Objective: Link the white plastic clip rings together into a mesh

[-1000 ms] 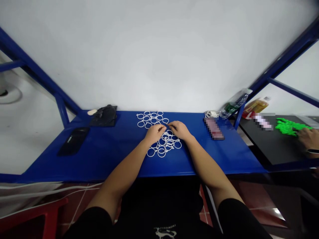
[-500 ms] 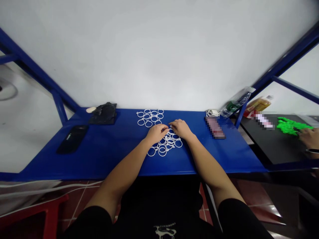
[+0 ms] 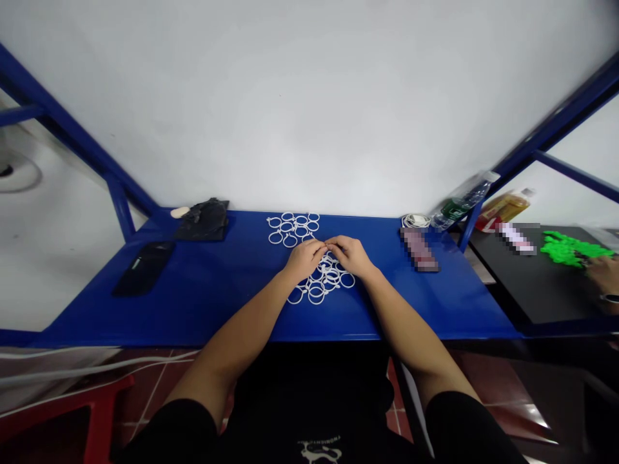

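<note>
Left hand (image 3: pixel 304 258), right hand (image 3: pixel 352 255): fingertips together, hold unclear | red-labelled bottle (image 3: pixel 511 205), amber contents | overlapping thin white rings (image 3: pixel 325 269), blue bench (image 3: pixel 198 277)

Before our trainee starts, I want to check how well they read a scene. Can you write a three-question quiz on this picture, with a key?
1. Which of these leans at the far right corner of the blue table? A) crumpled black plastic B) clear bottle C) red stool
2. True or false: the person's left hand and right hand are close together over the white rings.
3. Fill in the colour: the bright ____ pile lies beside a co-worker's hand.

Key: 1. B; 2. True; 3. green
</note>
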A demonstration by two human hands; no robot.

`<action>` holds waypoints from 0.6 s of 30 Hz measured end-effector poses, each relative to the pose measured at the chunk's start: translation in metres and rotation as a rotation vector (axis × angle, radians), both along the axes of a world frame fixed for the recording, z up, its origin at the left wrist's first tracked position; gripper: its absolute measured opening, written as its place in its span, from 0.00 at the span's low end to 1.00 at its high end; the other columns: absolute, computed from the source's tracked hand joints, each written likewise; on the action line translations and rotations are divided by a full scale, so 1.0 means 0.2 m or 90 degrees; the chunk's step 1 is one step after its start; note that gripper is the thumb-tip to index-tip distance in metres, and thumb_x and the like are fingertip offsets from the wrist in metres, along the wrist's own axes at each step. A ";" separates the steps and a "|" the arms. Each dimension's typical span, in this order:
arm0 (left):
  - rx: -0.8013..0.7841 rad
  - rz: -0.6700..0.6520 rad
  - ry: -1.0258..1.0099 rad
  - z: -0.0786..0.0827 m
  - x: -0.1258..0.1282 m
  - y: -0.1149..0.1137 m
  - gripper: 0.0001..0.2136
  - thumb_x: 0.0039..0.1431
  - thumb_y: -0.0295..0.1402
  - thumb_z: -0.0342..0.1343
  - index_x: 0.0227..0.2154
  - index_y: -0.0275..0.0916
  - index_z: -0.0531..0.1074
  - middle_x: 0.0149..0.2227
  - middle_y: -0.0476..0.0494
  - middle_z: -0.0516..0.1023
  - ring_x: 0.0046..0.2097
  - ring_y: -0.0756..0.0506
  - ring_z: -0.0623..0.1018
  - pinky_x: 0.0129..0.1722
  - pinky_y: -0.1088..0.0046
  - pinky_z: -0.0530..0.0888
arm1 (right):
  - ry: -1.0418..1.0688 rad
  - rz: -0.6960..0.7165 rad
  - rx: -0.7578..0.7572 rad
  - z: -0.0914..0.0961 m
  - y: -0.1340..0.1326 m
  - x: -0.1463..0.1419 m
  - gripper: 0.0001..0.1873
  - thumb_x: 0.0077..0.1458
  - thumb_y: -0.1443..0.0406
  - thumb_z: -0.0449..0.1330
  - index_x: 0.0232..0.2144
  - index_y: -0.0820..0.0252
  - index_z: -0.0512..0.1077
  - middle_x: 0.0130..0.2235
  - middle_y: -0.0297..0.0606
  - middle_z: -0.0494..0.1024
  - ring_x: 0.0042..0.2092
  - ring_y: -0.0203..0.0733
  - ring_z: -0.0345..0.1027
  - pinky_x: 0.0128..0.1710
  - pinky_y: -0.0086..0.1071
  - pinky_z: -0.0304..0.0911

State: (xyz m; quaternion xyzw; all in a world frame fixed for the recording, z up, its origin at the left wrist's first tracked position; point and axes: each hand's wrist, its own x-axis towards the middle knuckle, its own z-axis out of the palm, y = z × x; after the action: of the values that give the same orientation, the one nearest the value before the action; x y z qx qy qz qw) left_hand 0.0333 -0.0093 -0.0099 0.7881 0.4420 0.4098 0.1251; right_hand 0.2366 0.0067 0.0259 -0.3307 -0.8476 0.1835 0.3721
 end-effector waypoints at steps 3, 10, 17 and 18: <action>0.029 -0.004 -0.009 0.01 0.00 0.00 0.10 0.74 0.33 0.54 0.36 0.41 0.79 0.36 0.46 0.81 0.40 0.46 0.79 0.42 0.69 0.75 | 0.028 0.003 0.000 0.01 -0.01 -0.01 0.12 0.72 0.62 0.57 0.44 0.56 0.81 0.42 0.41 0.86 0.42 0.43 0.80 0.45 0.36 0.73; 0.041 0.011 -0.100 0.07 -0.01 -0.01 0.09 0.70 0.33 0.58 0.34 0.41 0.80 0.35 0.46 0.81 0.37 0.47 0.80 0.41 0.70 0.76 | 0.020 -0.047 0.106 0.03 -0.04 -0.02 0.12 0.72 0.62 0.57 0.44 0.55 0.81 0.41 0.41 0.86 0.43 0.45 0.80 0.46 0.38 0.73; -0.045 0.173 0.078 0.05 -0.07 0.04 0.07 0.66 0.35 0.65 0.43 0.41 0.83 0.45 0.41 0.82 0.46 0.41 0.81 0.50 0.62 0.77 | -0.022 -0.099 0.129 0.06 -0.02 0.06 0.15 0.70 0.56 0.60 0.49 0.56 0.81 0.35 0.39 0.84 0.38 0.44 0.78 0.42 0.37 0.71; -0.057 0.192 0.119 0.03 -0.07 0.05 0.07 0.65 0.35 0.66 0.44 0.41 0.83 0.45 0.40 0.82 0.48 0.39 0.80 0.51 0.60 0.77 | -0.021 -0.112 0.119 0.06 -0.01 0.06 0.15 0.70 0.56 0.60 0.50 0.56 0.81 0.35 0.39 0.84 0.38 0.44 0.78 0.41 0.36 0.71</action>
State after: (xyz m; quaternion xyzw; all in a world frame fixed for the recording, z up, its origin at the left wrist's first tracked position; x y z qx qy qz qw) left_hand 0.0184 0.0003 -0.0031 0.7412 0.5825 0.3290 0.0556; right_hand 0.2485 0.0045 0.0370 -0.3703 -0.8350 0.0646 0.4018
